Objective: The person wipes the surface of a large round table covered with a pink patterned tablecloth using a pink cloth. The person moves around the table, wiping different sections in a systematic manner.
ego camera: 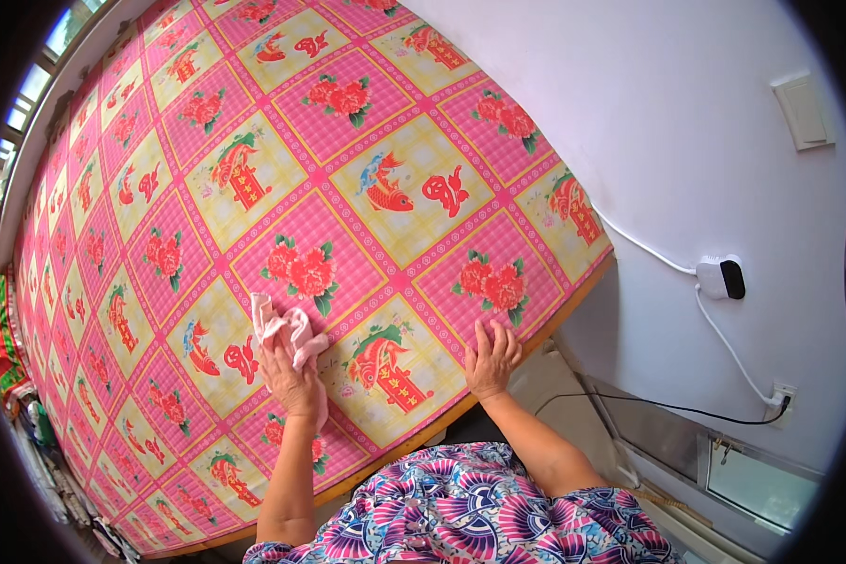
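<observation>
A broad surface before me bears a pink and yellow patterned covering (409, 190) with printed flowers and carp. My left hand (287, 377) rests on a crumpled pale pink cloth (292, 331), its fingers partly hidden by the folds. Part of the cloth hangs out past the wrist on the right side. Farther right, my right hand (492, 358) lies palm down near the covering's front edge, fingers slightly spread, with nothing in it.
A white wall (663, 127) borders the covering at the right, with a white plug-in device (719, 277), cables and a wall socket (782, 405). A wooden edge (567, 310) runs along the front. Windows line the far left, above piled items (42, 430).
</observation>
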`<state>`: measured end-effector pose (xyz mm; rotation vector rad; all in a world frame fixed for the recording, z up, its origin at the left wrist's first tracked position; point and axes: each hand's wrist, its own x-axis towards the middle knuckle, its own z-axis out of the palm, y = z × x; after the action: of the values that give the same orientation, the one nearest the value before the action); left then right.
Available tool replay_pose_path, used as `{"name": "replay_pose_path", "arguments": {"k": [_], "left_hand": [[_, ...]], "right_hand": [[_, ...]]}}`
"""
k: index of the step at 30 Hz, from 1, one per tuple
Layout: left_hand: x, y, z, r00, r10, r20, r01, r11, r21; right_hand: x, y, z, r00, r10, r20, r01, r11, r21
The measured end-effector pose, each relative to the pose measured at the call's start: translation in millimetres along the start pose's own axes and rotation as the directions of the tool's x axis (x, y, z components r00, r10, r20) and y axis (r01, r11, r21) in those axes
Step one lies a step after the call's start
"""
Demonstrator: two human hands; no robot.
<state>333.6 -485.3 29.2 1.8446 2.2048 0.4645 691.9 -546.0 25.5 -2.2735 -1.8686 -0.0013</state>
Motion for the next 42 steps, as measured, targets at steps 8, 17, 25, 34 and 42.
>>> {"name": "replay_pose_path", "arguments": {"k": [8, 17, 25, 34, 42], "left_hand": [[-35, 91, 18, 0.811, 0.459, 0.363, -0.43, 0.888, -0.162], [-4, 12, -3, 0.999, 0.029, -0.032, -0.029, 1.0, 0.001], [8, 137, 37, 0.846, 0.461, 0.269, -0.441, 0.887, -0.132], [20, 60, 20, 0.99, 0.123, 0.065, -0.122, 0.992, -0.016], [3, 139, 38, 0.777, 0.517, 0.359, -0.497, 0.854, -0.155]], "right_hand": [[1, 1, 2, 1.0, -0.023, -0.006, 0.023, 1.0, 0.001], [-1, 0, -2, 1.0, -0.011, -0.016, 0.011, 1.0, 0.018], [2, 1, -4, 0.998, -0.009, -0.067, 0.014, 0.997, 0.08], [2, 2, -4, 0.998, 0.015, -0.062, -0.008, 0.994, 0.11], [1, 1, -5, 0.999, 0.012, -0.029, -0.01, 0.998, 0.069]]}}
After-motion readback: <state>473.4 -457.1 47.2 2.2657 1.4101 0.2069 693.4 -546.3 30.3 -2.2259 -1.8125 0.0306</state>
